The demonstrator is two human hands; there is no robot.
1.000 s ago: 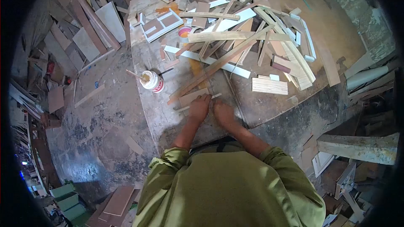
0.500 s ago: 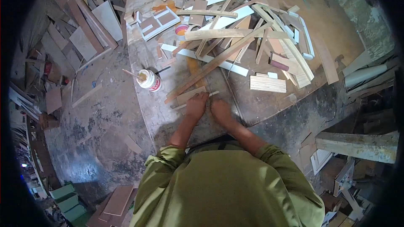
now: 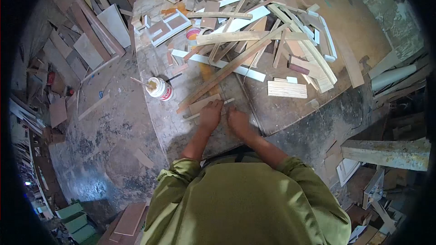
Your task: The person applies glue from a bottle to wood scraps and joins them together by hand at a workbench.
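My left hand is closed on a thin pale wooden strip, whose ends stick out on both sides of the fingers. Just right of it, my right hand has its fingers curled together close to the strip's right end. Whatever those fingers hold, if anything, is hidden. A small flat wooden block lies on the worktable directly beyond my left hand. Past that block, a long brown wooden batten slants across the table.
To the left stands an open white glue tub with a stick in it and a dark brush-like handle beside it. Wooden offcuts are heaped at the back. A striped wooden block lies right. Boards lean at far left.
The strip's left end has shifted slightly toward me. Both hands stay nearly in place, and the whole view has moved a little.
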